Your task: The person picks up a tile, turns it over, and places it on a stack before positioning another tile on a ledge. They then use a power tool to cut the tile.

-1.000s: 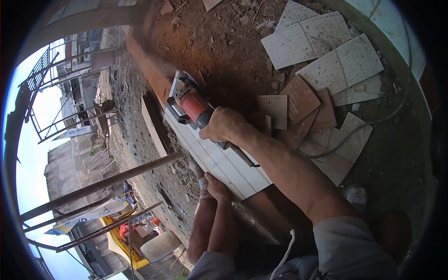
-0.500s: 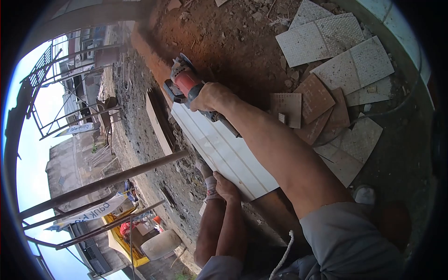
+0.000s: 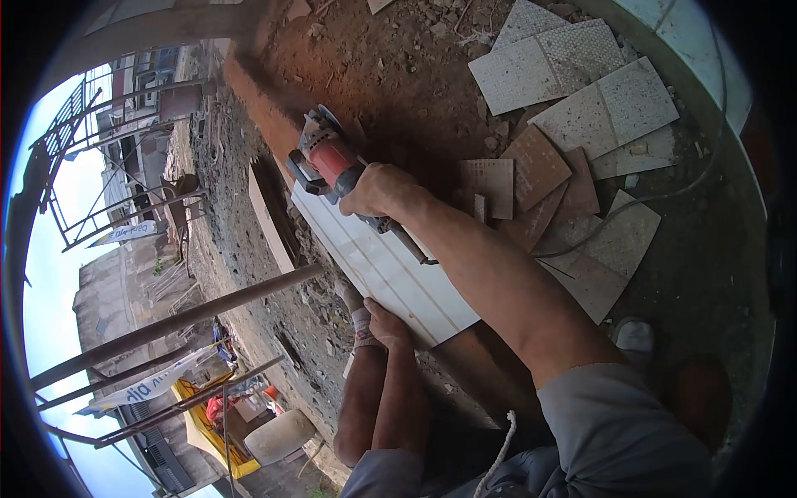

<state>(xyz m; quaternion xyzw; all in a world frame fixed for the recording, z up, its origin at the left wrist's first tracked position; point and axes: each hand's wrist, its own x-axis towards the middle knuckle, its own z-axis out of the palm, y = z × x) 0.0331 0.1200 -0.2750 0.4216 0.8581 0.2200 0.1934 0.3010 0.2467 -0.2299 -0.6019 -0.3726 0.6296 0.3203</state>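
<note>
Right hand: your right hand [image 3: 378, 192] is wrapped tight round the body of the grinder [image 3: 325, 162], fingers closed on it, at the far end of the white tile [image 3: 390, 278].
Left hand: your left hand [image 3: 380, 324] pins the tile's near corner, thumb on top and fingers seemingly curled over the edge; one finger wears a wrap [image 3: 359, 319].
Tile: it lies flat along the ledge [image 3: 249, 95], one long side just beside the drop to the street.
Kickback: with one hand on the grinder, a pinched disc could jerk it back along the tile toward your left hand.
Slip: only the near corner is held, so the far end could chatter or swing and crack the tile.
Drop: a loose piece could go over the edge, like the narrow strip [image 3: 270, 220] lying close to it.
Cord: the cord [image 3: 422, 254] trails under your forearm across the tile and could snag.
Footing: loose tiles [image 3: 606, 108] lie scattered nearby and could slide underfoot.
Dust: I cannot tell whether your eyes are covered.
</note>
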